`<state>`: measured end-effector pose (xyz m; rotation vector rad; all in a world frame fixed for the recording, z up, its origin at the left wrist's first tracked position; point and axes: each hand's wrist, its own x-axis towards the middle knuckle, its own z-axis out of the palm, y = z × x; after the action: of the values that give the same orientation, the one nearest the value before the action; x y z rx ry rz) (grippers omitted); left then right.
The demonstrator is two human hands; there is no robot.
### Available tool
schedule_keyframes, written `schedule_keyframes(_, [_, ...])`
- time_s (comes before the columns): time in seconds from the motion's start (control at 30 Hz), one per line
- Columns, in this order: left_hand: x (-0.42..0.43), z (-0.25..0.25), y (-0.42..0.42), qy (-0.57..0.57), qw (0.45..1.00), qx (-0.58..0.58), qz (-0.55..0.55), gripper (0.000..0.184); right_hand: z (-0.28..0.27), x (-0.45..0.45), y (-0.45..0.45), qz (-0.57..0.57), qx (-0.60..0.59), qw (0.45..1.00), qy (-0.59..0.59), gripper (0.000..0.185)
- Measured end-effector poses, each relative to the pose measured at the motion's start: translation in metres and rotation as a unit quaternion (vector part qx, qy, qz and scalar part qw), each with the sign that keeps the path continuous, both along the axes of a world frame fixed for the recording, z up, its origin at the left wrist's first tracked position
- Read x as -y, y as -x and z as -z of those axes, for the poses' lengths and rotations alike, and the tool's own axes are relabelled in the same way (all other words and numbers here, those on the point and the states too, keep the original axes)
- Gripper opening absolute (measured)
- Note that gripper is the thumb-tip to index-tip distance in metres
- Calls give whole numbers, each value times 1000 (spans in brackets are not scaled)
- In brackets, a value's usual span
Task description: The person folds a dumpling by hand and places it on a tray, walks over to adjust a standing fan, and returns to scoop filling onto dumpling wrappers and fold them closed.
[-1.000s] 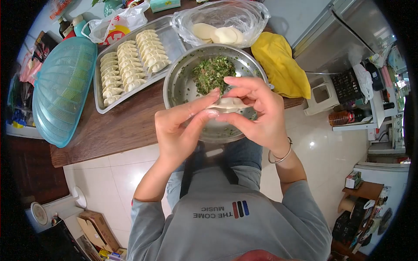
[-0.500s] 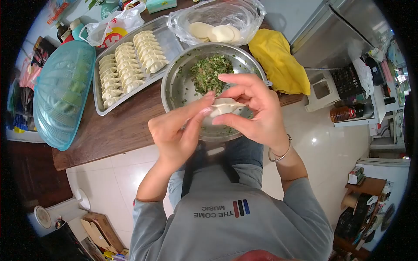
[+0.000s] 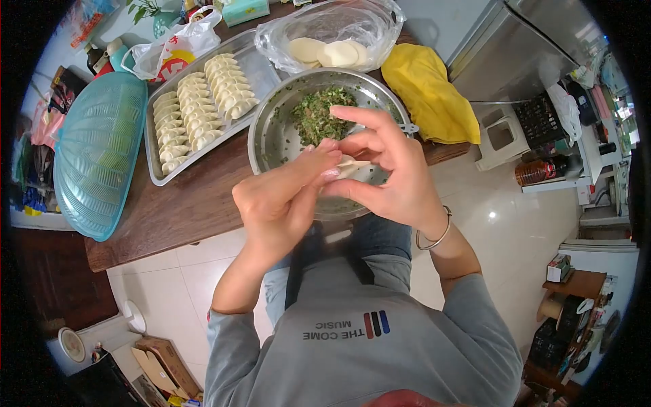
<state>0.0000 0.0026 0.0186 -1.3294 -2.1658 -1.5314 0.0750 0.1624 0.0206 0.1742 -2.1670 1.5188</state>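
Note:
A pale, folded dumpling (image 3: 350, 167) is pinched between my two hands above the steel bowl (image 3: 255, 146). My left hand (image 3: 279, 197) presses its edge at the left with thumb and fingers. From the other side my right hand (image 3: 386, 166) grips it between thumb and fingers, its index finger raised. The fingers cover much of the dumpling. Green chopped filling (image 3: 319, 115) lies heaped in the bowl, with bits stuck to the wall. Round wrappers (image 3: 332, 53) sit in a clear plastic bag behind it. To the left, a metal tray (image 3: 254, 57) carries rows of folded dumplings (image 3: 196, 112).
A blue-green mesh food cover (image 3: 95, 156) stands at the left end of the wooden table (image 3: 176, 217). A yellow cloth (image 3: 430, 95) lies right of the bowl. Behind the tray is a white plastic bag (image 3: 173, 51). A steel fridge (image 3: 522, 51) stands at the far right.
My fingers have closed in, hiding more of the dumpling. My left fingertips have shifted slightly right along its edge. The view has moved a little.

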Motion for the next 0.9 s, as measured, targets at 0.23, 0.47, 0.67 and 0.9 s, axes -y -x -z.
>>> schedule_keyframes(0.23, [-7, -4, 2, 1, 999, 12, 47, 24, -5, -2, -3, -4, 34, 999, -18, 72])
schedule_keyframes(0.47, [-7, 2, 3, 1, 998, -39, 43, 24, -4, 0, -3, 7, 34, 999, -23, 73])
schedule_keyframes(0.67, [-13, -2, 2, 17, 997, -13, 68, 22, -5, 1, -3, 24, 19, 998, -62, 72])
schedule_keyframes(0.9, [-6, -2, 8, -143, 955, 247, 77, 32, -10, 7, 4, -3, 79, 996, 34, 71])
